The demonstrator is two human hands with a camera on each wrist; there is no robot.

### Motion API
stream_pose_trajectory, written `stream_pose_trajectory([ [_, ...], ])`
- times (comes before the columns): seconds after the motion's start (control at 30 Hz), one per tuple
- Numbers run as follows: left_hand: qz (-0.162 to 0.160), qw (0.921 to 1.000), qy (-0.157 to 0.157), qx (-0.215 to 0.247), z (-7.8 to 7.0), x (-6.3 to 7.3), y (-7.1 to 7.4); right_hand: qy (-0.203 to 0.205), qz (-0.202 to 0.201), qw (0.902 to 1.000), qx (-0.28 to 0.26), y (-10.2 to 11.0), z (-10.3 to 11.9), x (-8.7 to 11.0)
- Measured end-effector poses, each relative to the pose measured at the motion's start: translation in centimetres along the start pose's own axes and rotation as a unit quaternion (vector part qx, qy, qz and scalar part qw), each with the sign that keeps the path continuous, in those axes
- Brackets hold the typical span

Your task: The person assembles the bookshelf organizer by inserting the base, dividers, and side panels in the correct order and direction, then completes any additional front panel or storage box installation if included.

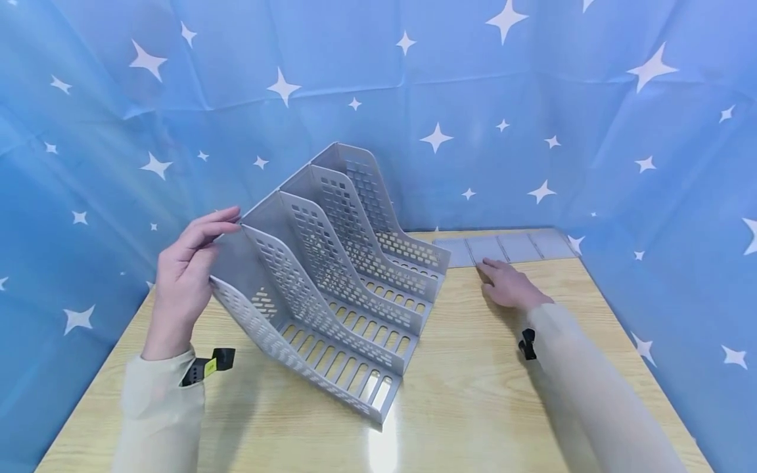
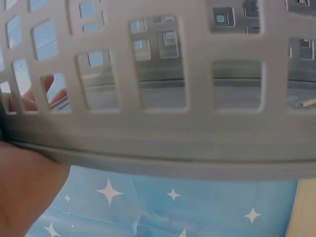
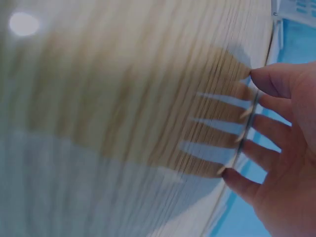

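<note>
A grey plastic magazine rack with perforated dividers stands tilted over the table in the head view. My left hand grips its upper left corner, fingers along the back edge. In the left wrist view the rack's perforated side wall fills most of the frame, and part of the hand shows below its edge. My right hand reaches to the front edge of a flat grey slotted panel at the table's back. The right wrist view shows this hand with fingers spread, fingertips right at an edge.
The wood-grain table narrows toward the back. A blue curtain with white stars hangs behind it and along both sides. The rack covers much of the table's middle in the head view, overlapping the panel's left end.
</note>
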State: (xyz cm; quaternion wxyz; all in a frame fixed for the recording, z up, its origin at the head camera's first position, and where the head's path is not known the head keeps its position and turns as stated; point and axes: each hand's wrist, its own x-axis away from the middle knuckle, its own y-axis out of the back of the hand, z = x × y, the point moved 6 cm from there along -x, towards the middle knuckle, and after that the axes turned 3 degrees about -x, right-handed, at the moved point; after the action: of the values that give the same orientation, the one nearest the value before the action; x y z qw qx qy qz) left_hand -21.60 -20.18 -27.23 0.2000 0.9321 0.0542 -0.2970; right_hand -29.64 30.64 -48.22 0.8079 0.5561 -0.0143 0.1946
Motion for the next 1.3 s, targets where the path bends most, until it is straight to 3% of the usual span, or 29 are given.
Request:
stream_pose_trajectory([
  [0.23,-0.05,0.9985,0.017,0.014,-0.2,0.3,0.8,0.039,-0.026,0.9984,-0.031,0.7,0.0,2.3],
  [0.67,-0.057,0.9978,0.033,0.002,-0.7,0.7,0.2,0.026,-0.017,0.9968,-0.074,1.8,-1.3,5.7],
  [0.73,-0.041,0.9978,0.041,0.033,-0.5,0.7,0.1,0.022,-0.02,0.9959,-0.086,1.8,-1.7,5.9],
  [0.8,-0.016,0.9938,0.053,0.097,-0.1,0.5,0.1,0.015,-0.032,0.9943,-0.101,1.9,-2.1,6.2],
  [0.87,0.022,0.981,0.067,0.181,0.4,0.0,0.2,0.005,-0.056,0.9924,-0.109,2.3,-2.7,6.1],
  [0.97,0.092,0.9527,0.089,0.276,1.2,-1.4,0.3,-0.03,-0.092,0.9891,-0.11,2.8,-3.4,5.7],
  [1.03,0.145,0.9384,0.097,0.298,1.7,-2.4,0.1,-0.07,-0.101,0.9863,-0.11,2.9,-3.9,5.3],
  [1.1,0.186,0.9314,0.105,0.295,2.3,-3.3,-0.3,-0.119,-0.093,0.9821,-0.112,2.6,-4.3,4.9],
  [1.2,0.217,0.9337,0.106,0.264,3.2,-4.1,-1.1,-0.192,-0.07,0.9726,-0.11,1.9,-4.8,4.4],
  [1.3,0.212,0.9461,0.106,0.22,3.6,-4.1,-1.6,-0.237,-0.057,0.9648,-0.099,1.2,-5.0,4.2],
])
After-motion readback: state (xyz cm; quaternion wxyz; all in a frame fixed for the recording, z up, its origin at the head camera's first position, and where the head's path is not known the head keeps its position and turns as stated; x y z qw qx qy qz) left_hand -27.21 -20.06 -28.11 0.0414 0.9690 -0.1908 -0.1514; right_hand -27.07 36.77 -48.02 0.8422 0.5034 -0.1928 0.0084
